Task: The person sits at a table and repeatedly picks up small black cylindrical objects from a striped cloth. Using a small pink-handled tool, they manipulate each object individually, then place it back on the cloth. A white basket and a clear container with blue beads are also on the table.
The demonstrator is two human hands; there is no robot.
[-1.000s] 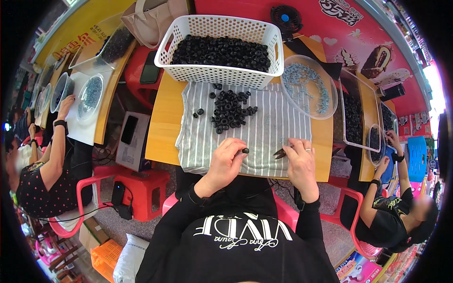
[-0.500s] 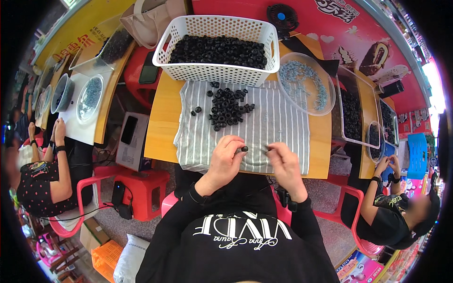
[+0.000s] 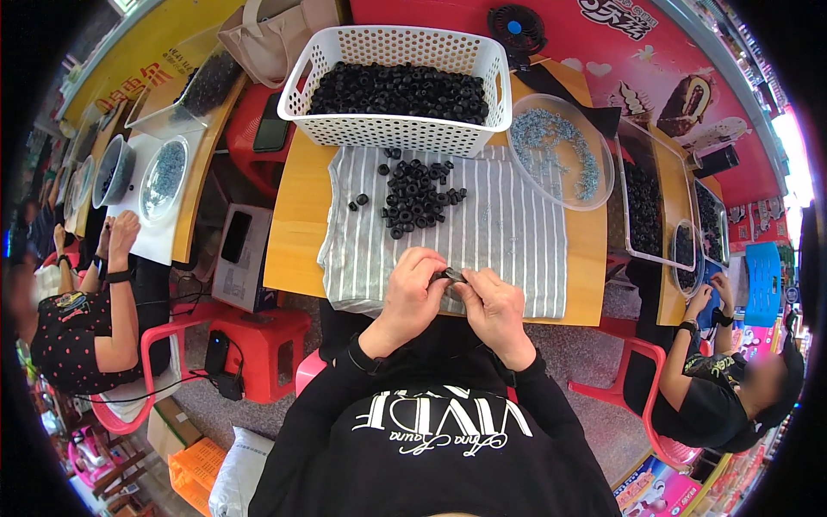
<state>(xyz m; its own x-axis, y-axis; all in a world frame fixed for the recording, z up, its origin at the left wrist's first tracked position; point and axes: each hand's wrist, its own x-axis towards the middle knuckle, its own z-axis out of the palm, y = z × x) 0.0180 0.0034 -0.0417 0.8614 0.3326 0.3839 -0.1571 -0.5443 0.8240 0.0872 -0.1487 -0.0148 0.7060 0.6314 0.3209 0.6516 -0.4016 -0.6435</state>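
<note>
Over the near edge of a grey striped cloth (image 3: pixel 521 241), my two hands meet at the fingertips. My left hand (image 3: pixel 412 293) pinches a small black ring-shaped piece (image 3: pixel 450 275) between thumb and fingers. Against the same piece, the thumb and forefinger of my right hand (image 3: pixel 497 310) are pressed together; whether they hold something tiny cannot be made out. Beyond the hands lies a loose pile of black ring-shaped pieces (image 3: pixel 413 200). Behind it, a white perforated basket (image 3: pixel 392 133) holds many more of them. A round clear tray (image 3: pixel 601 194) of small bluish pieces stands to the right.
The wooden table (image 3: pixel 293 250) shows around the cloth. A small black fan (image 3: pixel 517 33) and a beige bag (image 3: pixel 276 39) are at the back. Co-workers sit at tables on both sides. A red stool (image 3: pixel 263 353) stands at left, beside a box with a phone (image 3: pixel 235 238).
My right hand has moved left, from apart over the cloth to the black piece in my left hand. The left hand has stayed nearly in place. The left co-worker's hands have shifted.
</note>
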